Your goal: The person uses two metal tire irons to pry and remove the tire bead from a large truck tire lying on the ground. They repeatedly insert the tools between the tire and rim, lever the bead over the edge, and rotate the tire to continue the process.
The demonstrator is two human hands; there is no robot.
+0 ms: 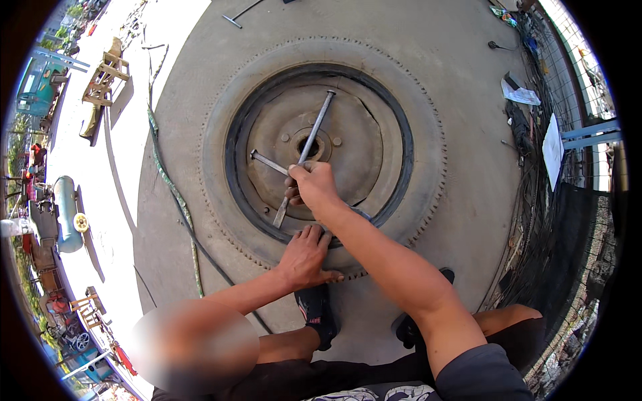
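A large tyre lies flat on the ground around a dusty metal wheel with a round hub hole. My right hand is closed round the middle of a long tyre lever, which slants across the wheel. Its flat lower end lies near the rim's near edge. A second metal bar runs under or into the same hand; which of these I cannot tell, since the fingers cover its other end. My left hand lies on the tyre's near sidewall, fingers stretched toward the rim and thumb spread, holding nothing.
A green-wrapped hose runs along the ground left of the tyre. Beyond the tyre lies a T-handled metal bar. A wooden stool and a blue-green cylindrical tank stand at the left. Cables pile along the mesh fence at right.
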